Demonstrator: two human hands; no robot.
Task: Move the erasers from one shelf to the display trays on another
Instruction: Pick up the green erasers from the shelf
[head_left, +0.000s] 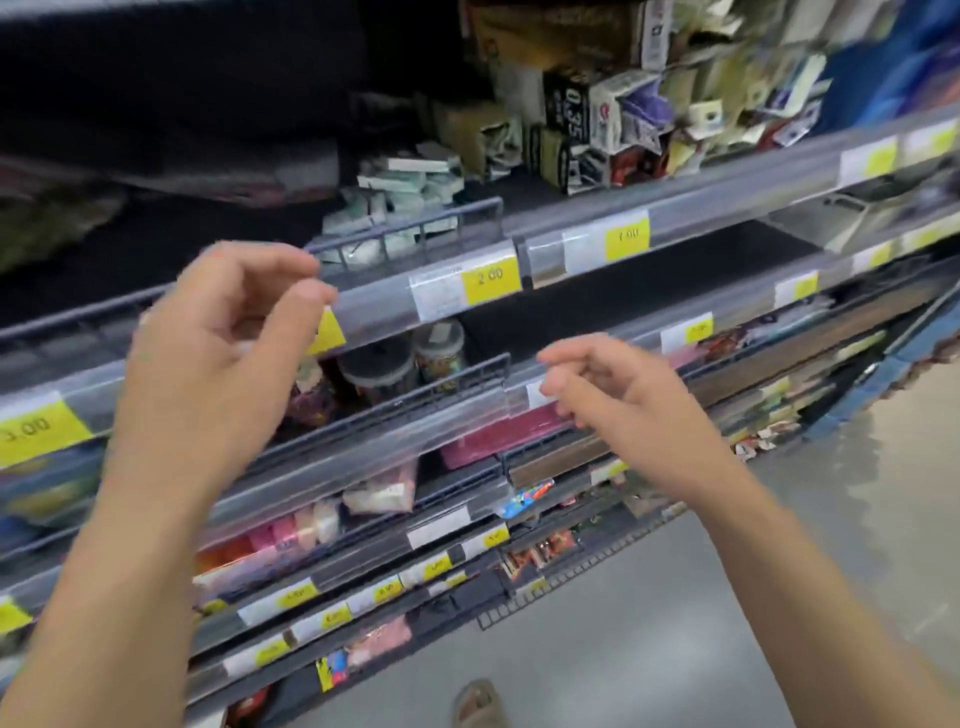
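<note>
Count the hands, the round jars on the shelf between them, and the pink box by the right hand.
Hands: 2, left hand and right hand
Jars: 2
Pink box: 1
Total: 5

You are viewing a frame smeared by motion blur; both the left hand (208, 353) and right hand (618, 400) have soft outlines; the price labels (491, 280) are barely legible; the upper left shelf recess (156, 104) falls into deep shadow; the floor (779, 571) shows pale overhead sheen; wide-angle distortion bends and tilts the shelf rails (675, 208) toward the edges.
</note>
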